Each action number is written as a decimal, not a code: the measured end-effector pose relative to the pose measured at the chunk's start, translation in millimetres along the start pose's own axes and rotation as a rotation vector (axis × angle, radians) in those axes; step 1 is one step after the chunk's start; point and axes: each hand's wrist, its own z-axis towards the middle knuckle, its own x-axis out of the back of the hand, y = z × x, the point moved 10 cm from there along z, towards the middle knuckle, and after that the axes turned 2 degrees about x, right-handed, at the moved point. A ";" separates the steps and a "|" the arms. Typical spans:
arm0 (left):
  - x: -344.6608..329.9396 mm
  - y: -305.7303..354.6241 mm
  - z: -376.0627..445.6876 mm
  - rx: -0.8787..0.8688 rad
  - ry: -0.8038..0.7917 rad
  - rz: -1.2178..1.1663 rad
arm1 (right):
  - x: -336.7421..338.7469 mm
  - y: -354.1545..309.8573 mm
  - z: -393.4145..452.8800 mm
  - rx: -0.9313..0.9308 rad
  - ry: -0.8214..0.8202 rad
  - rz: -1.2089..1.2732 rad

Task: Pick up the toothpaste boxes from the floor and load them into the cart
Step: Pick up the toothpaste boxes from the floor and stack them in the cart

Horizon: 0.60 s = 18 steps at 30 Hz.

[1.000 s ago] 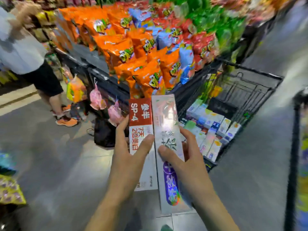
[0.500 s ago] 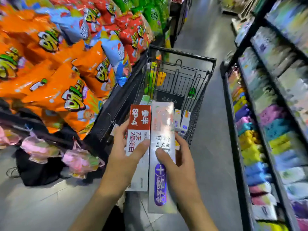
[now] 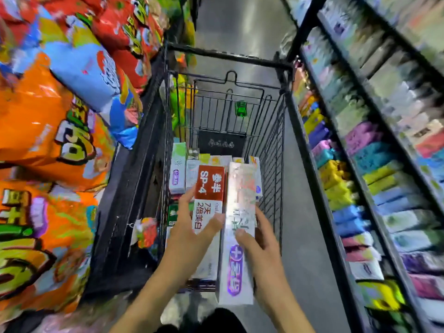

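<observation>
My left hand (image 3: 192,233) grips a red and white toothpaste box (image 3: 208,188) with thumb on top and fingers behind. Beside it my right hand (image 3: 260,246) holds a longer white and purple toothpaste box (image 3: 239,212) the same way. Both boxes are held side by side above the near end of the black wire cart (image 3: 230,57). Several more toothpaste boxes (image 3: 177,168) lie on the cart's floor below and beyond my hands, partly hidden by the two held boxes.
Large orange, blue and red snack bags (image 3: 48,131) bulge from a display on the left, pressing close to the cart's side. A black shelf (image 3: 374,179) of colourful packaged goods runs along the right. A grey floor aisle (image 3: 240,22) stretches ahead.
The view has swung right to face the cart straight on. My hands have carried both boxes forward, from beside the cart to above its basket. The grips are unchanged.
</observation>
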 end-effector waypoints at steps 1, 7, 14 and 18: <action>-3.5 -8.5 14.6 0.019 -0.026 0.005 | 1.6 4.5 14.1 -0.013 0.006 0.004; -21.8 -76.1 108.8 0.135 -0.114 0.092 | 22.2 44.1 118.2 -0.067 0.080 0.019; -21.5 -127.2 221.1 0.240 0.199 0.395 | 47.7 110.6 248.4 -0.070 0.139 0.011; -29.2 -145.0 285.1 0.227 0.177 0.820 | 50.8 136.3 304.7 -0.050 0.111 -0.022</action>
